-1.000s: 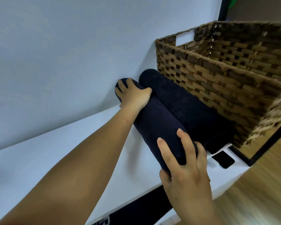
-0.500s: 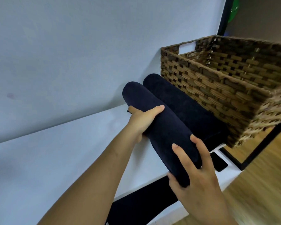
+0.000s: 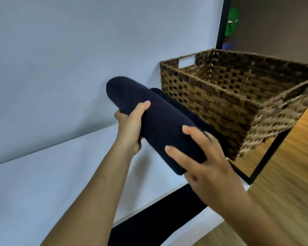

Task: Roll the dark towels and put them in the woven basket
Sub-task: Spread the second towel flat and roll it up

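Both dark towels look already rolled, so what is left, by my reading, is the loading. One rolled towel [image 3: 160, 121] is held up off the white desk [image 3: 43, 174], its far end tilted upward toward the wall. The left grip [image 3: 132, 125] is wrapped under and round its middle with the thumb across the top. The right grip [image 3: 208, 162] curls round its near end, fingers spread over the cloth. The second rolled towel [image 3: 174, 102] lies on the desk at the far right corner, just beside the near wall of the woven basket [image 3: 212, 87] and apparently touching it. Neither towel is in the basket yet. No towel shows inside it, though its near wall hides the bottom. Both rolls are left to go over the rim.
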